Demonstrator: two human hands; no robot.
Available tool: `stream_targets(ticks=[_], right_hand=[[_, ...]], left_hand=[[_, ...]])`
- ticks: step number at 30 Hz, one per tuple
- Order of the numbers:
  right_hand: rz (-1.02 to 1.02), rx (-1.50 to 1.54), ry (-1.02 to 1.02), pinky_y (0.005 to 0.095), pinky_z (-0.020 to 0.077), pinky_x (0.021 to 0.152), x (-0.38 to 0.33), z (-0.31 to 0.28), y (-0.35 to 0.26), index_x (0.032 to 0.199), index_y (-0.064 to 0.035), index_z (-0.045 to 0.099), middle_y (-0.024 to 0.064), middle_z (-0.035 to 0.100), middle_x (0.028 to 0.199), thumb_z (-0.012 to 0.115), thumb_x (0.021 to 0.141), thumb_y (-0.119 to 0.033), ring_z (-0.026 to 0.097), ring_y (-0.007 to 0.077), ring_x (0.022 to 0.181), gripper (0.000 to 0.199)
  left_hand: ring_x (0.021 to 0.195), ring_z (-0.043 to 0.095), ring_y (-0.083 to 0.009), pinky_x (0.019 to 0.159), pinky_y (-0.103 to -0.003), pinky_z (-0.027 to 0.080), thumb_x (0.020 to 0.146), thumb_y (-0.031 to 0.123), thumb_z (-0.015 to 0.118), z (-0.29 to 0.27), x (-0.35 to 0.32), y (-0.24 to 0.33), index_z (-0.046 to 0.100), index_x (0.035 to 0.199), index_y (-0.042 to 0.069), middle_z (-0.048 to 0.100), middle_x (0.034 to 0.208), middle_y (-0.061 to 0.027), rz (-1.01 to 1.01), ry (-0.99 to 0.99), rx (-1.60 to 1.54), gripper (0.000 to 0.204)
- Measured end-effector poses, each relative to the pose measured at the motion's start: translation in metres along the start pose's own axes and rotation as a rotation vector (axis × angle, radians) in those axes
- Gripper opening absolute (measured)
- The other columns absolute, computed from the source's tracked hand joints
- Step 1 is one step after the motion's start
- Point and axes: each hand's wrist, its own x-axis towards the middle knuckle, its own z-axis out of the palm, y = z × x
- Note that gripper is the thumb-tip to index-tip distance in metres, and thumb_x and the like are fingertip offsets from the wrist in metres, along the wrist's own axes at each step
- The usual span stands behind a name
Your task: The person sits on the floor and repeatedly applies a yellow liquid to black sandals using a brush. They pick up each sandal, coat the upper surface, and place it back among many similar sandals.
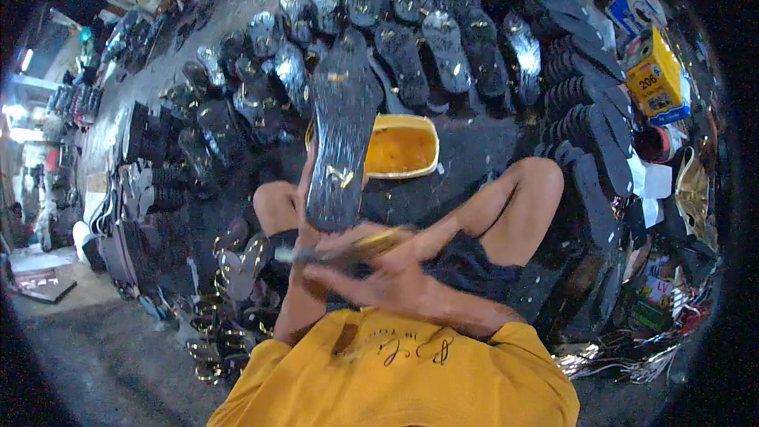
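Note:
A long dark shoe sole [340, 134] stands tilted up in front of me, its face shiny and wet-looking, with small yellowish bits stuck on it. My left hand [306, 178] grips it from behind and at its left edge, so most of its fingers are hidden. Just below the sole's near end, my right hand [399, 269] crosses over my left forearm, smeared by motion. In it is a brush-like tool [371, 245] with a yellowish handle, its tip pointing left. Behind the sole sits a yellow-rimmed tub [436, 160] of orange liquid, partly covered by the sole.
Rows of dark soles [447, 47] lie on the floor beyond the tub, many glossy. Stacked soles [581, 95] line the right side, near a yellow box [656, 79]. Sandals with gold-coloured trim [225, 332] are piled at my left. My bent knees [538, 182] flank the work.

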Motion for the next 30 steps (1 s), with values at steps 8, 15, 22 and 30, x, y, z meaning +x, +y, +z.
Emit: stream_targets(ticks=[8, 15, 22, 30], right_hand=[[-0.198, -0.298, 0.118, 0.0319, 0.0560, 0.078, -0.014, -0.004, 0.003, 0.100, 0.0000, 0.076, 0.0047, 0.076, 0.091, 0.089, 0.082, -0.016, 0.069, 0.0097, 0.088, 0.028], [-0.280, -0.331, 0.083, 0.0355, 0.0596, 0.074, -0.013, -0.003, -0.020, 0.088, -0.0029, 0.077, 0.0106, 0.079, 0.087, 0.091, 0.079, -0.025, 0.077, 0.0223, 0.079, 0.027], [-0.341, -0.508, 0.160, 0.0378, 0.0538, 0.059, 0.072, -0.034, -0.017, 0.085, -0.0072, 0.076, 0.0110, 0.073, 0.075, 0.088, 0.079, -0.020, 0.071, 0.0245, 0.066, 0.019], [0.144, -0.442, 0.085, 0.0364, 0.0546, 0.063, -0.010, -0.018, -0.026, 0.100, -0.0055, 0.074, 0.0054, 0.077, 0.091, 0.089, 0.080, -0.041, 0.068, 0.0165, 0.070, 0.044]], left_hand=[[0.116, 0.067, -0.0253, 0.102, -0.044, 0.055, 0.111, 0.038, 0.042, 0.002, 0.006, -0.025, 0.050, 0.150, 0.010, 0.064, 0.136, -0.0123, 0.064, 0.021, -0.707, 0.048], [0.122, 0.065, -0.0263, 0.106, -0.043, 0.053, 0.111, 0.046, 0.039, -0.024, 0.020, -0.057, 0.046, 0.150, 0.009, 0.065, 0.135, -0.0135, 0.152, -0.171, -0.657, 0.055], [0.116, 0.067, -0.0253, 0.098, -0.044, 0.058, 0.110, 0.034, 0.044, 0.012, -0.013, -0.021, 0.052, 0.147, 0.008, 0.065, 0.134, -0.0144, 0.021, -0.154, -0.904, 0.046], [0.111, 0.069, -0.0253, 0.093, -0.040, 0.062, 0.105, 0.016, 0.053, 0.006, -0.005, -0.027, 0.042, 0.154, 0.006, 0.063, 0.134, -0.0178, -0.078, -0.213, -1.145, 0.051]])
